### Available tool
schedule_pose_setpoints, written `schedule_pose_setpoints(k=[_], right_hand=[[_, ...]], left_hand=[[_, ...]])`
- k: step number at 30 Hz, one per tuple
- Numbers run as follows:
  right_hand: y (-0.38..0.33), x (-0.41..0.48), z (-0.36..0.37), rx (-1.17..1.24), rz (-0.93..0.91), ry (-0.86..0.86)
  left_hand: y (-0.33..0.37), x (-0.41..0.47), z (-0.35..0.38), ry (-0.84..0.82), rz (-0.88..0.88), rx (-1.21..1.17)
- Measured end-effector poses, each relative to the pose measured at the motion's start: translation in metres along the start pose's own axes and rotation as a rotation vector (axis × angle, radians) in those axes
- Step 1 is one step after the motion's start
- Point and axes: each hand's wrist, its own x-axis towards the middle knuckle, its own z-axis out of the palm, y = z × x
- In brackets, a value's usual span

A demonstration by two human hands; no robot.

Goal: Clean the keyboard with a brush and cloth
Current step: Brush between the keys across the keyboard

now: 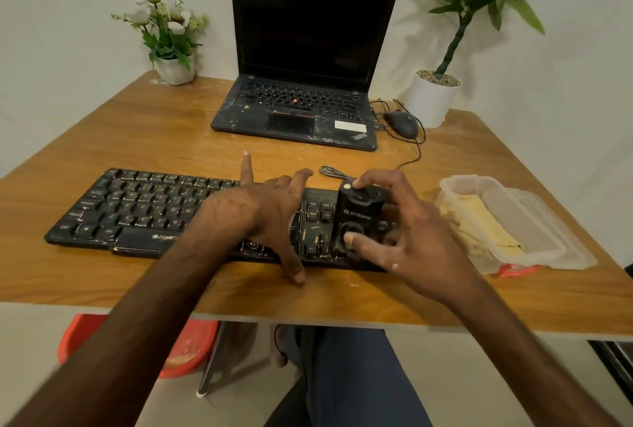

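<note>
Bare forearms (144,317) reach in over the near table (137,125) edge. The right hand (411,231) grips a black tool (359,210), forefinger curled over its top by a white button and thumb pressed on its lower front. The tool stands on the right end of the keyboard (137,210), and its underside is hidden. Just left of it, the left hand (270,207) lies spread wide over the keys and holds nothing. Its forefinger points up and away, and its thumb reaches down past the keyboard's front edge. The black, scuffed keyboard runs on well to the left of that hand.

Right of the right hand, a yellow cloth (479,221) lies in a clear plastic box (459,181). Just beyond the right fingers is a small coiled cable (330,171). Further beyond both hands stands an open laptop (301,84) with a dark screen, a wired mouse (402,123) beside it. White flowers (174,68) sit far left and a potted plant (433,97) far right. Below the left forearm, under the table, a red stool (191,344) shows.
</note>
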Motion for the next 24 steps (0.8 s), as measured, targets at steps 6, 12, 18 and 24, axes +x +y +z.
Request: schedule_pose_setpoints(k=[6,12,18,24], right_hand=[[0.004,0.009,-0.009,-0.127,-0.021,0.039],[-0.001,0.004,-0.001,-0.077,-0.094,-0.105],[0.014,0.022,-0.001,0.079,0.05,0.106],[0.009,-0.011,-0.005,0.206,0.02,-0.183]], left_hand=[[0.002,0.003,-0.001,-0.006,-0.016,0.012],[0.004,0.003,-0.001,-0.025,-0.028,0.115],[0.006,0.002,-0.002,-0.034,-0.035,0.139],[0.006,0.002,-0.003,-0.033,-0.041,0.157]])
